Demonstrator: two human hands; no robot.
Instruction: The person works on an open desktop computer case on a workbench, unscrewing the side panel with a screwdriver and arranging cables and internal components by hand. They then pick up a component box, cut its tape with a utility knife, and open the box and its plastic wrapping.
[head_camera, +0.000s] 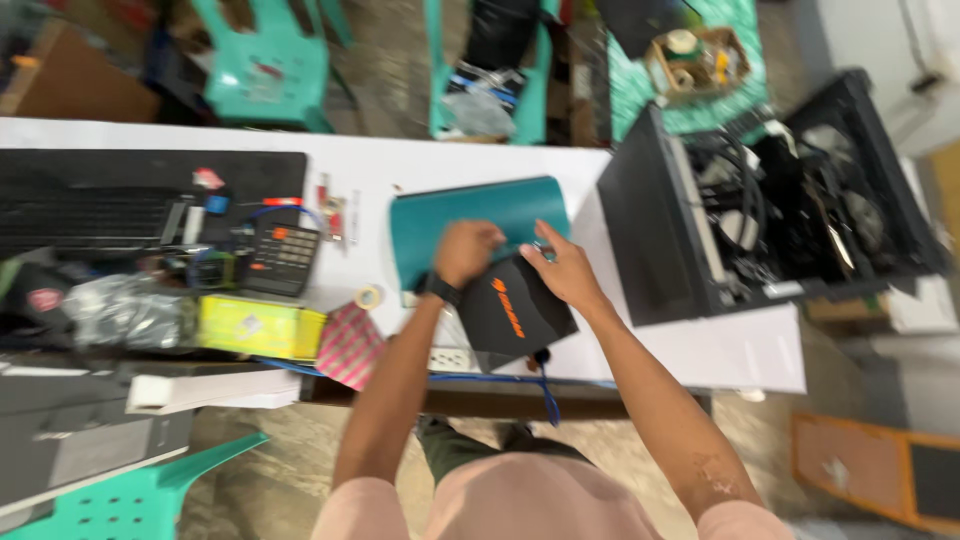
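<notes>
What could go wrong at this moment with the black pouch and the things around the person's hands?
The black pouch with an orange mark overhangs the white table's front edge; if the left hand and right hand loosen their grip, it may slide off. The blue cord hanging below could snag. The open black computer case sits close to the right elbow and might get bumped.

I have both bare forearms reaching forward from the bottom of the view, converging toward the middle. My left hand (465, 250) is curled into a loose fist, knuckles up, with a dark band around its wrist. My right hand (562, 268) sits just beside it, palm down, fingers (538, 251) bent and pointing toward the left hand. The two hands are close together, nearly touching. Motion blur hides the fingertips.
</notes>
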